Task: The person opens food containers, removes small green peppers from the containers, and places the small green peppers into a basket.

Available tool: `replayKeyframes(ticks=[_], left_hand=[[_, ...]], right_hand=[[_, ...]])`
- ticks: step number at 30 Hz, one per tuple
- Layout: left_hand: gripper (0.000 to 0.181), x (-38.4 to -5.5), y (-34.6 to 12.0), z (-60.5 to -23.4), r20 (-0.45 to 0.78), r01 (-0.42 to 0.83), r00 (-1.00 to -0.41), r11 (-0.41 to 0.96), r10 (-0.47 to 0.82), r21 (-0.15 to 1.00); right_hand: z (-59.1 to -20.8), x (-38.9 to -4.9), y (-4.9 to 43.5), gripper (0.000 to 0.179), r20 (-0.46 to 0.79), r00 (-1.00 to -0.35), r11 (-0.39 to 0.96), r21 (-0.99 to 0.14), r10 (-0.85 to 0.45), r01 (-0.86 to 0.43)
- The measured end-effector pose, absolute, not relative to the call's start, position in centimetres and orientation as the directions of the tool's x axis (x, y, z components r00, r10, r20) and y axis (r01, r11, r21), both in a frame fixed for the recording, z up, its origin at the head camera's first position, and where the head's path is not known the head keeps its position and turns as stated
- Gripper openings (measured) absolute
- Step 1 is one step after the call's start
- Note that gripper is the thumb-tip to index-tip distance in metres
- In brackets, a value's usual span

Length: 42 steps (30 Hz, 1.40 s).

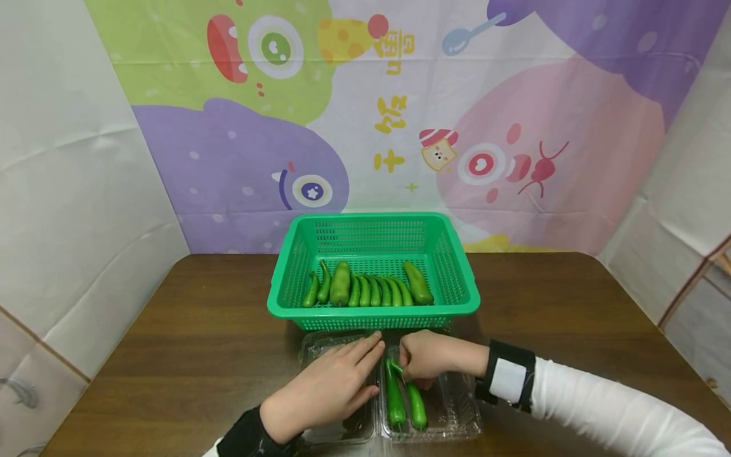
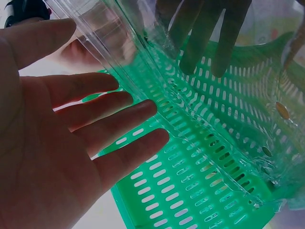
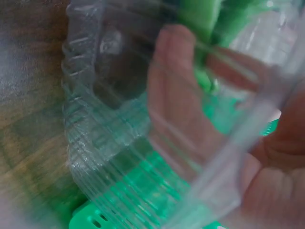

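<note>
A clear plastic clamshell box [image 1: 465, 409] lies opened out on the table, and two green chili peppers [image 1: 395, 400] lie lengthwise in its right half. My right hand [image 1: 425, 355] reaches into that half and pinches the stem end of the right-hand chili pepper [image 1: 418, 409]. In the right wrist view, blurred fingers [image 3: 174, 71] show through the clear wall beside the green peppers [image 3: 200, 19]. With fingers extended, my left hand [image 1: 331, 384] rests over the box's left half, fingertips near the middle fold. The left wrist view shows its straight fingers [image 2: 124, 117] beside the clear plastic.
Just behind the box stands a green slotted basket [image 1: 374, 312]. A row of several small green peppers [image 1: 375, 292] lies in it, with larger ones [image 1: 340, 284] among them. A cartoon-printed cloth [image 1: 388, 190] hangs behind the brown wooden table [image 1: 188, 355].
</note>
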<state>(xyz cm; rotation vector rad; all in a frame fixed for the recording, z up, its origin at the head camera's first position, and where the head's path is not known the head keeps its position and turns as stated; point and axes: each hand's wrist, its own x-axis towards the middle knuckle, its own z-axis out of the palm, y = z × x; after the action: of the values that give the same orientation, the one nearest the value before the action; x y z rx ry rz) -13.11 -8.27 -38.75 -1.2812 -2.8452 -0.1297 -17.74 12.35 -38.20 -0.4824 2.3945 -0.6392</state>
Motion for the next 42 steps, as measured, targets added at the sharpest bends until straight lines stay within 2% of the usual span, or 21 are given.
replayKeyframes(ticks=[26,42], left_hand=[[0.062,-13.1,-8.2,-39.1,0.071,0.76,-0.649,0.648,0.757,0.043],[0.064,-13.1,-8.2,-38.9,0.06,0.75,-0.661,0.659,0.748,0.062]], right_hand=[[-36.2,-17.6,13.7,0.008,-0.396,-0.813,0.792,-0.597,-0.427,-0.125],[-32.9,-17.1,15.2,0.009,-0.364,-0.781,0.73,-0.664,-0.508,-0.165]])
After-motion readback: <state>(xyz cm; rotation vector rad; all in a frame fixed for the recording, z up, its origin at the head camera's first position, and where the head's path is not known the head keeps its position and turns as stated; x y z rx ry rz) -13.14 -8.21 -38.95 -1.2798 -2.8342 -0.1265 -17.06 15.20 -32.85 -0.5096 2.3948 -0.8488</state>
